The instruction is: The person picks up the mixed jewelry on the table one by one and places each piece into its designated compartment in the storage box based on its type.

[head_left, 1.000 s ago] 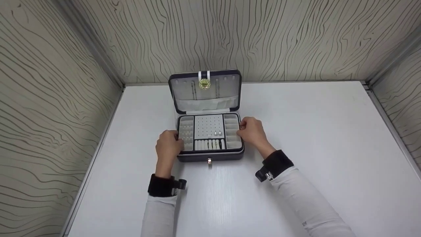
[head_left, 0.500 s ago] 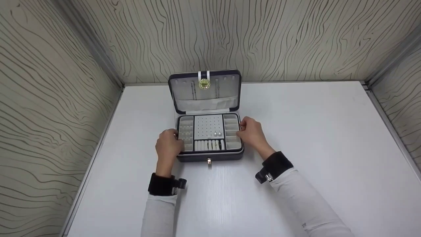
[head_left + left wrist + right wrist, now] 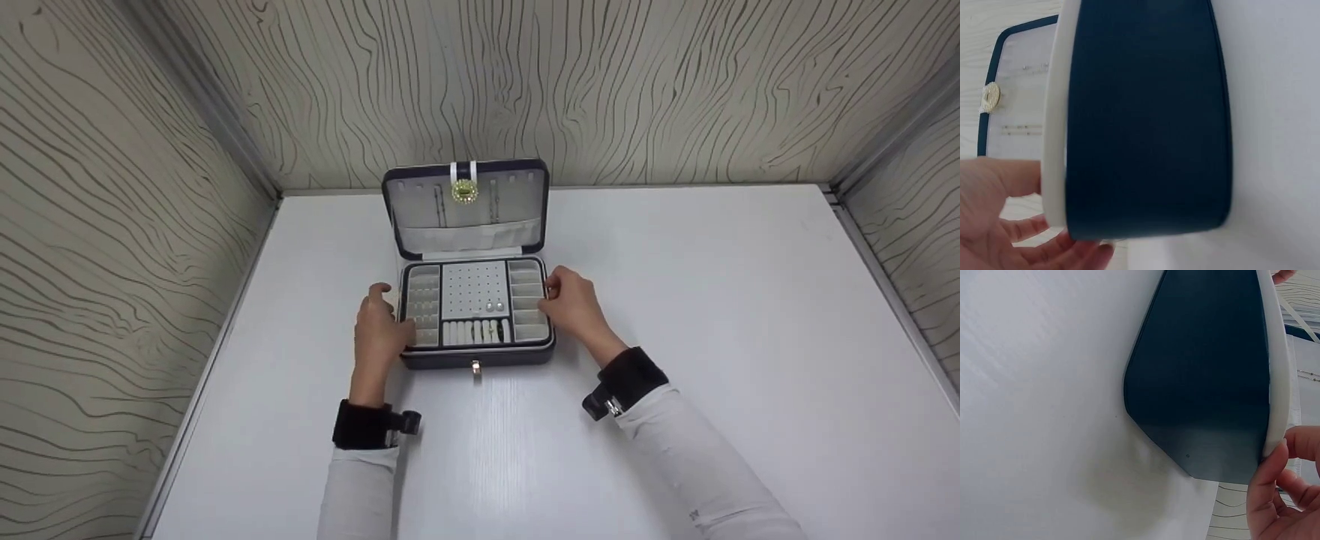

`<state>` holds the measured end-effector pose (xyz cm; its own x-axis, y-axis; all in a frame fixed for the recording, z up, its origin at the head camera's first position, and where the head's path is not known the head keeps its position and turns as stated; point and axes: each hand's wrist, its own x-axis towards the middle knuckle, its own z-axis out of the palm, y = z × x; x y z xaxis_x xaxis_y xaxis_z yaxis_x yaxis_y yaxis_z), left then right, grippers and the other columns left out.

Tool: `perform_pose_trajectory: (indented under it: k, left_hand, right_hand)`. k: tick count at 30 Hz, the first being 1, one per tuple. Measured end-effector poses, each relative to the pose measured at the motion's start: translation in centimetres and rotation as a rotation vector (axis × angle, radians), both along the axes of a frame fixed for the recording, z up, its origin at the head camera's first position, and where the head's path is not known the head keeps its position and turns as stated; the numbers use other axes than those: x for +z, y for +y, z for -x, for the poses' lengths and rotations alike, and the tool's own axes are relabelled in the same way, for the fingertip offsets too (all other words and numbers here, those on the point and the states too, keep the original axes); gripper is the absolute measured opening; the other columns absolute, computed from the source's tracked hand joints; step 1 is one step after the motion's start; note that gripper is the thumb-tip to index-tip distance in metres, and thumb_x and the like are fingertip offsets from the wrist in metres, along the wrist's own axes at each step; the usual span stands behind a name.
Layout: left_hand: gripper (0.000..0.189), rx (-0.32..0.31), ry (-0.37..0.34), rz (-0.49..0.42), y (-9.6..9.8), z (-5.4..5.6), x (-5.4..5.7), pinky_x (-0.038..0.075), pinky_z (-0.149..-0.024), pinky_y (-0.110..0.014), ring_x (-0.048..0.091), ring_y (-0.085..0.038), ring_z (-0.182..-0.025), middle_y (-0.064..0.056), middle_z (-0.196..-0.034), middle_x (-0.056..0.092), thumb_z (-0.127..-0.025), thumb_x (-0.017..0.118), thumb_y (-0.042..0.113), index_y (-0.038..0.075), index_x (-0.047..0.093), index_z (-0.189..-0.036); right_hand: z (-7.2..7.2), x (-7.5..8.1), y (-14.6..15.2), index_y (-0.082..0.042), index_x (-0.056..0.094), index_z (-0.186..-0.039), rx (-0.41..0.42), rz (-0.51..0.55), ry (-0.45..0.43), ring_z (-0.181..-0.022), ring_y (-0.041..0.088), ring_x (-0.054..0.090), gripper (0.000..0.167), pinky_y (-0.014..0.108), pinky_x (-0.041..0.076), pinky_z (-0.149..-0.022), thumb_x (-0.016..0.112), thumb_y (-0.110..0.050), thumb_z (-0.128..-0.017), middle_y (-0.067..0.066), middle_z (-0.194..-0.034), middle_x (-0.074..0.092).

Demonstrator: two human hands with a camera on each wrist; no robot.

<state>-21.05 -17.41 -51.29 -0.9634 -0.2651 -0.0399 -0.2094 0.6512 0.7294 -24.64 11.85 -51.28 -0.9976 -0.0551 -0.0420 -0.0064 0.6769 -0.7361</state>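
Observation:
A dark blue jewelry box [image 3: 442, 361] stands with its lid [image 3: 517, 199] raised. Inside is a pale tray [image 3: 457, 281] with small side compartments, a pair of pearl earrings [image 3: 495, 307] and ring rolls [image 3: 459, 332] holding some rings. My left hand [image 3: 377, 337] is at the left side, its thumb on the edge and its index finger lifted away. In the left wrist view, spread fingers [image 3: 1044, 247] lie by the cream rim [image 3: 1055, 124]. At the right edge, my right hand [image 3: 576, 306] pinches the rim between thumb and fingers; some fingertips are hidden.
Chains [image 3: 440, 206] hang inside the lid, and a round gold clasp ornament [image 3: 465, 192] hangs from its top strap. A metal catch [image 3: 476, 367] sits on the box front. White table [image 3: 690, 300] surrounds the box; patterned walls [image 3: 600, 90] stand behind and beside it.
My left hand has loosened, with its index finger straightening and moving off the box side. The right hand keeps its pinch, and the box stays nearly in place.

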Motion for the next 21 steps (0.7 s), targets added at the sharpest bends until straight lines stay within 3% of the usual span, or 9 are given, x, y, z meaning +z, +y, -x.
perform_pose_trajectory:
  k: [6, 11, 17, 21]
  left_hand:
    - [0.051, -0.070, -0.058, -0.220, -1.3, -0.1, -1.0, 0.051, -0.090, -0.042, 0.059, -0.033, -0.114, -0.022, -0.125, 0.060, -0.088, 0.065, 0.005, -0.004, 0.052, -0.136]
    - [0.037, -0.063, -0.056, -0.365, -2.0, -0.5, -1.7, 0.051, -0.091, -0.039, 0.059, -0.030, -0.116, -0.020, -0.131, 0.058, -0.100, 0.053, 0.010, -0.002, 0.055, -0.135]
    - [0.037, -0.061, -0.052, -0.414, -2.2, -0.8, -2.2, 0.053, -0.087, -0.035, 0.060, -0.025, -0.116, -0.017, -0.135, 0.056, -0.102, 0.049, 0.011, 0.000, 0.055, -0.137]
    - [0.037, -0.058, -0.052, -0.409, -2.2, -0.9, -2.3, 0.053, -0.087, -0.036, 0.060, -0.025, -0.115, -0.017, -0.135, 0.056, -0.102, 0.049, 0.010, 0.000, 0.054, -0.137]
  right_hand:
    - [-0.2, -0.2, 0.2, 0.001, 0.058, -0.094, 0.015, 0.028, 0.027, -0.074, 0.022, 0.052, 0.017, 0.033, 0.042, -0.065, 0.069, 0.000, -0.080, 0.007, -0.080, 0.056]
    - [-0.5, -0.2, 0.6, 0.003, 0.061, -0.100, 0.039, 0.067, 0.008, -0.077, 0.021, 0.055, 0.021, 0.033, 0.045, -0.068, 0.072, -0.004, -0.084, 0.008, -0.085, 0.059]
    - [-0.1, 0.6, 1.3, 0.003, 0.065, -0.111, 0.077, 0.079, -0.046, -0.078, 0.021, 0.061, 0.024, 0.027, 0.051, -0.062, 0.066, -0.008, -0.090, 0.011, -0.090, 0.064]
    - [0.6, 2.2, 1.7, 0.001, 0.061, -0.126, 0.095, 0.120, -0.013, -0.088, 0.027, 0.065, 0.031, 0.031, 0.056, -0.064, 0.058, -0.011, -0.097, 0.015, -0.103, 0.065]
